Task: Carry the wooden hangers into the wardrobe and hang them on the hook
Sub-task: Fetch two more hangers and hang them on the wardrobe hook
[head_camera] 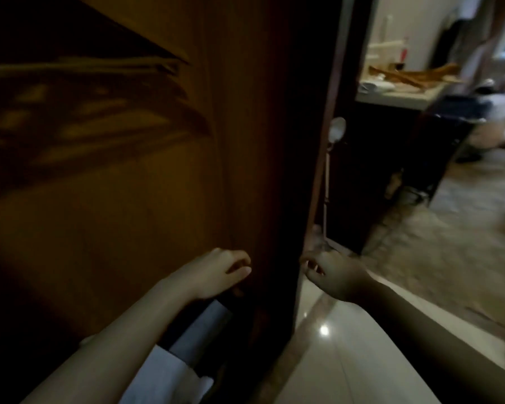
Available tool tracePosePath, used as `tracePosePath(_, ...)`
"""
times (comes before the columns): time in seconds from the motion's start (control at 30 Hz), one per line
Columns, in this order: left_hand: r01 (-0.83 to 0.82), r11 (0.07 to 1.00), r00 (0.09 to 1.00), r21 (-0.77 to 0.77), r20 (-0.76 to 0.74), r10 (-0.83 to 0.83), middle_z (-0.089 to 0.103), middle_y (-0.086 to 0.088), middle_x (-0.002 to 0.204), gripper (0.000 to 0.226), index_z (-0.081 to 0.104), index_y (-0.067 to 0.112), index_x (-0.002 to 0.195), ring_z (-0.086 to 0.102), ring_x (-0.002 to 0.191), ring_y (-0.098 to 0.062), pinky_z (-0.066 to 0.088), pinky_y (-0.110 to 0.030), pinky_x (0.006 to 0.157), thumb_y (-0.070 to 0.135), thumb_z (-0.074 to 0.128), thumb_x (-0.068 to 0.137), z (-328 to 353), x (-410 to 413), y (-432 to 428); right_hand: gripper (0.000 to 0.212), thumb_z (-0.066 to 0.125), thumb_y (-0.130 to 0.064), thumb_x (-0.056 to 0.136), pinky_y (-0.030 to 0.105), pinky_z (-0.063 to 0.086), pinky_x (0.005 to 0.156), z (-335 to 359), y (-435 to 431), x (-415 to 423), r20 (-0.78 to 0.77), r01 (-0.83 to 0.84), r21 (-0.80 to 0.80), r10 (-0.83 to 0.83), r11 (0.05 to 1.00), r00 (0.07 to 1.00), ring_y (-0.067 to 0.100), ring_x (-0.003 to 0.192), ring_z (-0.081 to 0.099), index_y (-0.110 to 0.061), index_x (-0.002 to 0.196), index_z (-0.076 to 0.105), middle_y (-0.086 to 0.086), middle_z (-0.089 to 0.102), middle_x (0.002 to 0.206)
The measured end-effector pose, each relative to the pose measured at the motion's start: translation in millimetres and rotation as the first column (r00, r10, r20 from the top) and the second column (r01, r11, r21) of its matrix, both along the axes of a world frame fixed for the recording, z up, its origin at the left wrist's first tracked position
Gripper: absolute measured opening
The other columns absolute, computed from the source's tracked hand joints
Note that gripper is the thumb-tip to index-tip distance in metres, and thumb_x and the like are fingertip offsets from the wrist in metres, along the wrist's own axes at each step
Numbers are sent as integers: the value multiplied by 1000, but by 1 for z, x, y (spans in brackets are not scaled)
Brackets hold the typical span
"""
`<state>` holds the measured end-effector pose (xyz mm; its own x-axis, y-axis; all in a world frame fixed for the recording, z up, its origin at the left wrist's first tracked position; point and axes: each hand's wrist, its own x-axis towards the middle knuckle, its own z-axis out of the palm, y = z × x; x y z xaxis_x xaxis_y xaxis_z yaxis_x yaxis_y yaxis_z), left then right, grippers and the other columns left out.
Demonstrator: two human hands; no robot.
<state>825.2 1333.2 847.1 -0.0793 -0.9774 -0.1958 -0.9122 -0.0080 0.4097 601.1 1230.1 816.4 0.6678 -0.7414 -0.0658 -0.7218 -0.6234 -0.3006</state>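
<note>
Pale glossy floor tile (347, 354) lies nearest, at 5 o'clock, with a bright glint on it. Just above it both hands are empty. The left hand (216, 272) at 6 o'clock has its fingers loosely curled in front of the smooth brown wardrobe panel (129, 199). The right hand (336, 272) is curled the same way just beside the panel's dark edge; whether it touches that edge cannot be told. At 10 o'clock, blurred slanted bars (146, 64) cast striped shadows on the grain and are probably hangers already hung. A round silver knob (337, 129) shines at 1 o'clock. Furthest off, at 1 o'clock, the remaining wooden hangers (414, 74), curved and honey-coloured, lie piled on a pale counter (391, 97). This looks like the return trip: next, walk over and grip a hanger.
</note>
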Motion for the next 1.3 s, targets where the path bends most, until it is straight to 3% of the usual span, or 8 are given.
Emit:
tracePosePath(0.2, 85, 985, 994, 147, -78, -75, 65, 2, 93, 32, 55, 25, 118, 60, 78, -13, 52, -38, 71, 42, 41, 95, -69, -73, -5, 30, 42, -34, 95, 29, 49, 85, -79, 34, -114, -121, 246, 186, -226, 951, 967, 15, 102, 62, -28, 123, 52, -6, 65, 115)
tracePosePath(0.4, 107, 943, 983, 315, -177, -52, 64, 1, 96, 26, 60, 17, 109, 61, 88, -13, 49, -26, 73, 33, 43, 96, -135, -155, -6, 31, 43, -32, 94, 30, 46, 88, -142, 67, -221, -250, 465, 347, -397, 814, 883, 20, 106, 60, -25, 123, 54, -1, 63, 119)
tracePosePath(0.53, 97, 898, 971, 430, -238, 8, 63, 4, 83, 24, 59, 20, 108, 59, 74, -4, 39, -10, 54, 34, 44, 96, -174, -207, 0, 32, 44, -32, 94, 30, 46, 87, -186, 97, -294, -324, 551, 451, -447, 702, 834, 21, 104, 60, -21, 123, 55, 3, 63, 120)
tracePosePath(0.7, 41, 839, 970, 542, -224, 98, 64, -9, 110, 30, 60, 12, 116, 62, 98, -21, 51, -35, 85, 30, 46, 95, -232, -250, 19, 33, 43, -29, 95, 28, 46, 86, -230, 130, -370, -436, 636, 558, -464, 533, 771, 22, 106, 59, -18, 123, 55, 6, 58, 126)
tracePosePath(0.93, -180, 702, 945, 689, -77, 318, 52, -4, 76, 26, 49, 18, 72, 49, 70, -14, 38, -25, 65, 21, 44, 97, -292, -282, 57, 30, 44, -15, 95, 29, 45, 87, -269, 182, -436, -514, 715, 654, -549, 246, 659, 25, 112, 57, -5, 120, 58, 16, 58, 125)
tracePosePath(1.07, -192, 640, 933, 744, -63, 353, 58, -4, 95, 16, 53, 17, 91, 51, 80, -13, 38, -18, 60, 20, 39, 99, -307, -301, 58, 32, 41, -13, 97, 27, 40, 98, -280, 186, -448, -559, 721, 681, -543, 131, 627, 26, 121, 51, -5, 124, 56, 15, 54, 133)
tracePosePath(1.17, -184, 607, 938, 773, -47, 344, 57, -17, 123, 31, 53, 3, 120, 56, 106, -24, 42, -23, 78, 22, 40, 99, -317, -305, 41, 32, 40, -12, 97, 28, 40, 98, -286, 169, -449, -564, 722, 688, -570, 75, 597, 28, 121, 51, -2, 123, 56, 17, 54, 132)
tracePosePath(1.3, -181, 570, 940, 802, -29, 340, 56, -18, 127, 36, 51, 2, 125, 55, 113, -26, 40, -23, 81, 24, 40, 99, -324, -304, -1, 30, 42, -8, 96, 33, 48, 88, -294, 122, -446, -519, 710, 700, -633, 72, 575, 27, 99, 61, 4, 119, 57, 21, 61, 119)
